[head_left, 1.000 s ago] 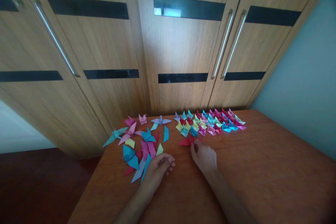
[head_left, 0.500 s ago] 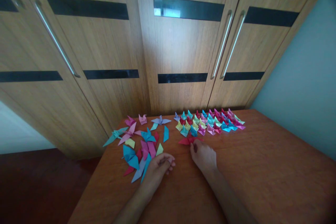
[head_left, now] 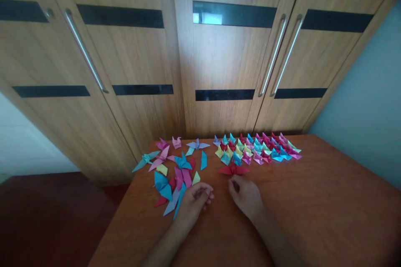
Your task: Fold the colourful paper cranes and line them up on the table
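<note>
A red origami crane (head_left: pixel 233 170) lies with its wings spread on the wooden table, just in front of the rows of smaller folded pieces. My right hand (head_left: pixel 247 195) rests close below it, fingers curled in and their tips at its near edge; I see nothing held in them. Palm turned inward, my left hand (head_left: pixel 194 202) hovers at or lies on the table, fingers loosely bent and apart, holding nothing. Beside its wrist is a loose heap of folded paper, with a blue crane (head_left: pixel 162 185), a magenta folded piece (head_left: pixel 182 178) and a pale green piece (head_left: pixel 196 178).
Several rows of small colourful paper cranes (head_left: pixel 257 147) stand along the back right of the table (head_left: pixel 313 200). More cranes lie at the back left, among them a lilac crane (head_left: pixel 198 144) and a pink crane (head_left: pixel 176 142). A wooden wardrobe (head_left: pixel 219 58) rises behind.
My right hand has drawn back slightly toward me from the red crane, which now shows whole. My left hand keeps nearly the same pose. The whole view has shifted a little.
</note>
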Motion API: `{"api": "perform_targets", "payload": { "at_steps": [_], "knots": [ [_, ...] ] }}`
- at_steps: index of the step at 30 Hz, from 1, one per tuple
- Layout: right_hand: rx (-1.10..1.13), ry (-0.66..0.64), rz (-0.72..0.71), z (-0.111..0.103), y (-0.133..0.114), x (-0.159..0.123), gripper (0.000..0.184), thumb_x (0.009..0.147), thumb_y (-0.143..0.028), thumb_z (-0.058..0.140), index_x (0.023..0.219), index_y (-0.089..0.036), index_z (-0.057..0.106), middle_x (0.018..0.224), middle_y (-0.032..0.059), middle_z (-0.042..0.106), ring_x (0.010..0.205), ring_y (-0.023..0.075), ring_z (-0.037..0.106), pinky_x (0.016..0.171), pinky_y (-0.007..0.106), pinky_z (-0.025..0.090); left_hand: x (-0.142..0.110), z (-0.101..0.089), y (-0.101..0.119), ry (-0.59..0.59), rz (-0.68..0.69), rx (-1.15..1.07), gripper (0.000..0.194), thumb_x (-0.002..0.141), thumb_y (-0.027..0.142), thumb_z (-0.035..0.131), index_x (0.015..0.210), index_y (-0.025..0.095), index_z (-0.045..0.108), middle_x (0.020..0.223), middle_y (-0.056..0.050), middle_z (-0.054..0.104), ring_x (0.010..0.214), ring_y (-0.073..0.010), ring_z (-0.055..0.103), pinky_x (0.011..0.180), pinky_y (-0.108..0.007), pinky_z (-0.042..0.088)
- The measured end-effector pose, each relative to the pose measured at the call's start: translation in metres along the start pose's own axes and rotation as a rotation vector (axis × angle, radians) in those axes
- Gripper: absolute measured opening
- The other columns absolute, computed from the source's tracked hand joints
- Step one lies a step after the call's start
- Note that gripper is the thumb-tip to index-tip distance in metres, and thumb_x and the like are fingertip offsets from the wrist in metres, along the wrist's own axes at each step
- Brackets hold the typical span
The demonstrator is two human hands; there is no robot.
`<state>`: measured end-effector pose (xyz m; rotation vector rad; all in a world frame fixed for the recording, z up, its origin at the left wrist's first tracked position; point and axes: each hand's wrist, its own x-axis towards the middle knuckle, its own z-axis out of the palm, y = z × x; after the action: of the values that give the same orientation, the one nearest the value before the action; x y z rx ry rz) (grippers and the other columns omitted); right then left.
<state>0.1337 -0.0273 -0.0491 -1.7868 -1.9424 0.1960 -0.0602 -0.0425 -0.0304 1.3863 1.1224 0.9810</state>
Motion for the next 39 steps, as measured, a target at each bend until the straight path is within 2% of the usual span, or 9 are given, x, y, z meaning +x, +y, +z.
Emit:
{"api": "perform_targets", "payload": {
  "at_steps": [5,9,14,20,24,27,32,35,39],
  "knots": [
    [0.120,-0.136,-0.168,0.007,-0.008,-0.007,0.022,0.084,-0.024,0.044,0.066,-0.019,0.054,0.062,-0.0009,0.059,0.058,0.0110,0.052,0.055,0.022,0.027,-0.004,-0.038,0.020,0.418,0.418,0.526,0.020,0.082,0.027,0.050,0.096,0.021,0.063,0.098,-0.006,0.064,0.090,-0.0198,0.060,0.080,-0.031,0.047],
    [0.135,-0.145,-0.152,0.008,-0.008,-0.006,0.021,0.084,-0.024,0.044,0.066,-0.019,0.055,0.062,-0.0011,0.059,0.058,0.0107,0.052,0.055,0.022,0.026,-0.008,-0.089,0.025,0.685,0.430,0.791,0.025,0.082,0.032,0.049,0.101,0.020,0.059,0.104,-0.007,0.060,0.089,-0.0208,0.059,0.080,-0.033,0.048],
    [0.152,-0.156,-0.150,0.008,-0.007,-0.006,0.019,0.083,-0.023,0.046,0.067,-0.020,0.055,0.063,-0.0020,0.060,0.059,0.0103,0.052,0.055,0.022,0.026,-0.020,-0.131,0.002,0.604,0.264,0.953,0.037,0.080,0.041,0.050,0.111,0.021,0.053,0.110,-0.008,0.056,0.096,-0.0246,0.058,0.084,-0.040,0.048],
    [0.165,-0.167,-0.137,0.005,-0.008,-0.006,0.018,0.083,-0.022,0.045,0.070,-0.020,0.058,0.066,-0.0014,0.062,0.061,0.0105,0.054,0.057,0.021,0.028,-0.022,-0.141,-0.014,0.440,0.261,0.963,0.026,0.079,0.041,0.050,0.089,0.020,0.061,0.093,-0.006,0.061,0.086,-0.0232,0.060,0.080,-0.037,0.049],
    [0.177,-0.161,-0.129,0.003,-0.010,-0.007,0.019,0.083,-0.022,0.045,0.070,-0.019,0.059,0.067,-0.0005,0.062,0.063,0.0112,0.054,0.058,0.022,0.029,-0.018,-0.137,-0.005,0.470,0.319,0.897,0.023,0.082,0.041,0.049,0.083,0.021,0.061,0.089,-0.005,0.062,0.084,-0.0214,0.059,0.078,-0.033,0.048],
    [0.291,-0.144,-0.122,0.002,-0.011,-0.006,0.023,0.084,-0.026,0.045,0.065,-0.018,0.057,0.062,-0.0008,0.058,0.059,0.0111,0.051,0.056,0.022,0.029,-0.016,-0.121,0.009,0.468,0.378,0.797,0.020,0.084,0.038,0.050,0.088,0.020,0.059,0.099,-0.006,0.060,0.090,-0.0212,0.057,0.078,-0.031,0.046],
    [0.888,-0.245,0.000,0.001,-0.011,-0.003,0.035,0.085,-0.045,0.045,0.069,-0.017,0.056,0.055,-0.0021,0.051,0.051,0.0098,0.046,0.050,0.021,0.030,-0.013,-0.066,0.040,0.095,0.388,0.603,0.015,0.088,0.029,0.047,0.085,0.020,0.058,0.094,-0.005,0.059,0.087,-0.0179,0.056,0.078,-0.028,0.044],
    [1.231,-0.355,0.132,-0.001,-0.010,0.000,0.044,0.086,-0.056,0.038,0.082,-0.016,0.058,0.058,-0.0020,0.052,0.045,0.0079,0.040,0.042,0.019,0.022,-0.006,-0.033,0.055,-0.114,0.411,0.483,0.014,0.088,0.024,0.046,0.084,0.020,0.059,0.093,-0.005,0.059,0.087,-0.0169,0.056,0.078,-0.027,0.044],
    [1.370,-0.369,0.234,-0.006,-0.007,0.000,0.049,0.084,-0.062,0.038,0.080,-0.016,0.056,0.059,-0.0014,0.052,0.046,0.0071,0.040,0.041,0.018,0.018,0.008,-0.006,0.066,-0.278,0.437,0.380,0.013,0.086,0.022,0.048,0.084,0.020,0.061,0.100,-0.007,0.058,0.096,-0.0185,0.054,0.086,-0.030,0.042]
  ]
}}
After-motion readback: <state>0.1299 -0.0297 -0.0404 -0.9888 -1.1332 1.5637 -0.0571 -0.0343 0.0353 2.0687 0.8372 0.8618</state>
